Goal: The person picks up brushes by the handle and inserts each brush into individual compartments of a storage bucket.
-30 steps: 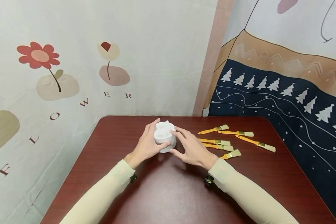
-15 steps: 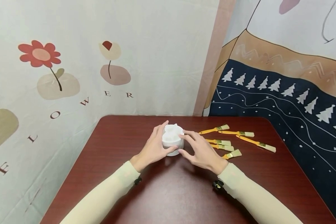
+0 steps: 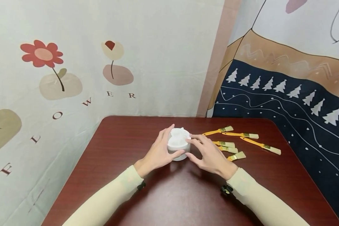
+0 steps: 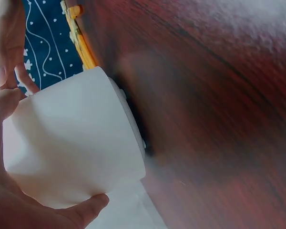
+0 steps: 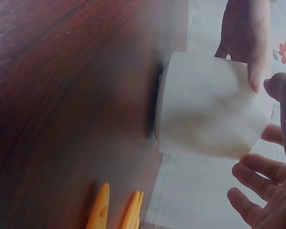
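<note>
A white round container (image 3: 178, 145) with an uneven top and a small nub on its rim stands upright near the middle of the table. Its base is on or just above the wood; the wrist views show a dark shadow close beneath it. My left hand (image 3: 157, 153) grips its left side, thumb across the near wall and fingers round the far side. From the right, my right hand (image 3: 210, 154) holds the upper edge with bent fingertips, its thumb near the left thumb. In the right wrist view the container's smooth wall (image 5: 205, 105) shows between both hands.
Several paintbrushes with yellow handles lie to the right, among them a slanted brush (image 3: 261, 145) and a nearer brush (image 3: 237, 156) beside my right hand. The dark red table (image 3: 124, 135) ends at a pale curtain (image 3: 158, 62) and a navy tree-printed cloth (image 3: 271, 103).
Both hands have moved the white container to the right and a little nearer, keeping their hold. The brushes lie as before; the whole view has shifted slightly.
</note>
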The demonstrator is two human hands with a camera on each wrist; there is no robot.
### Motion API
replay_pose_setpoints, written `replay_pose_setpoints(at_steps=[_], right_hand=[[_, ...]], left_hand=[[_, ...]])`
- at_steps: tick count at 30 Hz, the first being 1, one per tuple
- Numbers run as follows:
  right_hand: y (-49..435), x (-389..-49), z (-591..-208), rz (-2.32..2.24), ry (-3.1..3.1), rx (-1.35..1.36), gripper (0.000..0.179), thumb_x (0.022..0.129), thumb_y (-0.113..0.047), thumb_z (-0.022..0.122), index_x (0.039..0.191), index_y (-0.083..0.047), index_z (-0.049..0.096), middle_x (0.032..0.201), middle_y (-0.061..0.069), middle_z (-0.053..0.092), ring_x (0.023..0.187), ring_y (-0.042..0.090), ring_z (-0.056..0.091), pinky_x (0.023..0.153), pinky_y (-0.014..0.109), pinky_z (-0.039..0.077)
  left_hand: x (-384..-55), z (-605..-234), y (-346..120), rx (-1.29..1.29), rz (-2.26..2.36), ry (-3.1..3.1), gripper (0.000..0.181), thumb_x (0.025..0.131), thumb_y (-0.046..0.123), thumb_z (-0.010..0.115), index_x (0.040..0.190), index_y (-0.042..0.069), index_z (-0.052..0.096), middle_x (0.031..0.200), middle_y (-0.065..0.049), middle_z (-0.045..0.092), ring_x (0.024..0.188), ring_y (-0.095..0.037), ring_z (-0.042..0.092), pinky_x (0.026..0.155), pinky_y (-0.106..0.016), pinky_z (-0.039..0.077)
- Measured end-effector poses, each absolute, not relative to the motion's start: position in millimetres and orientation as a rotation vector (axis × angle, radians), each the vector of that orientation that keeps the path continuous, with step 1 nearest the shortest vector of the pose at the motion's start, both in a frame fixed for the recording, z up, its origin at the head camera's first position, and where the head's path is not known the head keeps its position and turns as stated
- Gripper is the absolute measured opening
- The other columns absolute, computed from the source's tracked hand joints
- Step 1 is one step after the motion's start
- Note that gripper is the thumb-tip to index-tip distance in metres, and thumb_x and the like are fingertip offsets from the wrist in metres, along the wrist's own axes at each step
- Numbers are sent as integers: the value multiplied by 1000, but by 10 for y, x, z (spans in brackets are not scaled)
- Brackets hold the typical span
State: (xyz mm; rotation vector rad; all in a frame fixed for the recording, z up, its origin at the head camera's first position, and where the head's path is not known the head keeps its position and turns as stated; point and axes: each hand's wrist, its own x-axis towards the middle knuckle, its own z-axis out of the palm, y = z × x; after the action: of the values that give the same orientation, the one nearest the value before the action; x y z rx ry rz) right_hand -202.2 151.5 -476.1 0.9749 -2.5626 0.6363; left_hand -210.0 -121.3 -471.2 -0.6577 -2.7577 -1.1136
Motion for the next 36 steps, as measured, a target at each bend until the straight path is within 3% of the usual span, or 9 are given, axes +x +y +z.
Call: replay_pose_setpoints(at_steps=[13, 27, 36], right_hand=[[1676, -1958, -4768, 609, -2474, 1018, 59, 100, -35, 92, 154, -17, 75, 157, 12, 73, 144, 32, 70, 118, 61, 63], [1824, -1920, -4753, 580, -2436, 1042, 56, 100, -31, 93, 151, -19, 77, 153, 8, 75, 141, 30, 71, 116, 57, 63], [1853, -1924, -4756, 575, -2436, 1048, 57, 100, -32, 93, 153, -20, 76, 154, 9, 74, 141, 30, 71, 113, 58, 64]], left_hand=[[-2029, -4667, -1117, -572, -1235, -2829, 115, 102, 63, 85, 188, 30, 17, 185, -6, 37, 159, -34, 59, 128, -59, 56], [-1991, -4662, -1039, -511, -1319, -2804, 118, 98, 62, 90, 185, 14, 26, 182, -19, 42, 162, -37, 56, 133, -59, 51], [-1995, -4645, -1037, -434, -1286, -2841, 114, 97, 65, 88, 180, 9, 35, 178, -17, 49, 159, -38, 58, 132, -60, 53]])
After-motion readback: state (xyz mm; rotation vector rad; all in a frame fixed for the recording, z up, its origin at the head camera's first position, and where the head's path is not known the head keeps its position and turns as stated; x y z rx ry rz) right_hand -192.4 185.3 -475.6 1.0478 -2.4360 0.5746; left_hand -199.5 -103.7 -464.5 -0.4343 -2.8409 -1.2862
